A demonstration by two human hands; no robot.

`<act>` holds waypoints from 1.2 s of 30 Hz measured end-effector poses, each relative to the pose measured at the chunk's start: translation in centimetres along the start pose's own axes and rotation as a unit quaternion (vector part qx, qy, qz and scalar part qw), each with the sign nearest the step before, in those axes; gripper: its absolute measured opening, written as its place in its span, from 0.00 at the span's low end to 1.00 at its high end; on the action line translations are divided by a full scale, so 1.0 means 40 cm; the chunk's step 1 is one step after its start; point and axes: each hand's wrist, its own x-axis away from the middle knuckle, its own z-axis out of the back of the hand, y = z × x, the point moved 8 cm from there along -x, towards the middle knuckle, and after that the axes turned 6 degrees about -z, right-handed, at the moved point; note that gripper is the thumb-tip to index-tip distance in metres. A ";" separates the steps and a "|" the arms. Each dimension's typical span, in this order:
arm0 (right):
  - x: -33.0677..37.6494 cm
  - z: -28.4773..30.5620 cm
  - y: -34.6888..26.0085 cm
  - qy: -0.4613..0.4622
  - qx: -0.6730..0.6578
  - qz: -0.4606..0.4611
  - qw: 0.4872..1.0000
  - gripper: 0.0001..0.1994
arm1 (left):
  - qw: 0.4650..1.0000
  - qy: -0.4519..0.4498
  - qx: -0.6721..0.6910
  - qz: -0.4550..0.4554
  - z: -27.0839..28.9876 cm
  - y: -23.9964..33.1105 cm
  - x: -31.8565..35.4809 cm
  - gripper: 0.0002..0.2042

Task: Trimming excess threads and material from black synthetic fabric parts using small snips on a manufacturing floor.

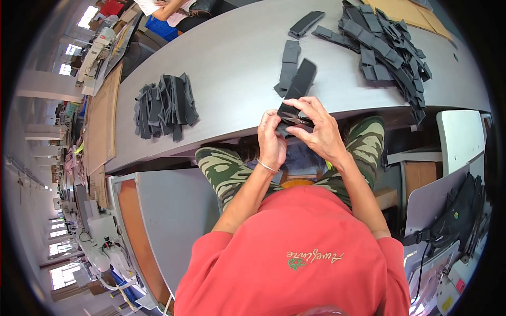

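A dark grey fabric strip slants over the near edge of the table. My left hand pinches its near end between thumb and fingers. My right hand is closed around small thread snips, with the blades against the strip near my left fingertips. Just beyond lies another grey strip, partly under the held one. Farther off, a single folded strip rests on the table. My right palm hides part of the snips.
A neat bunch of grey strips lies on the table at left. At right a larger loose heap of strips hangs partly over the near edge. Cardboard lies at the far right. A person sits across the table.
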 end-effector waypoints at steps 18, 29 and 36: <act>-0.020 0.064 0.109 0.109 -0.122 -0.090 0.982 0.07 | 0.964 -0.202 -0.166 0.054 -0.034 -0.008 -0.012 0.34; 0.006 0.035 0.029 0.116 0.023 0.012 0.993 0.09 | 0.963 -0.076 -0.232 0.117 0.082 -0.067 -0.030 0.07; 0.018 -0.003 -0.035 0.090 0.061 0.068 0.992 0.15 | 0.937 -0.127 -0.322 -0.044 0.055 0.004 -0.030 0.28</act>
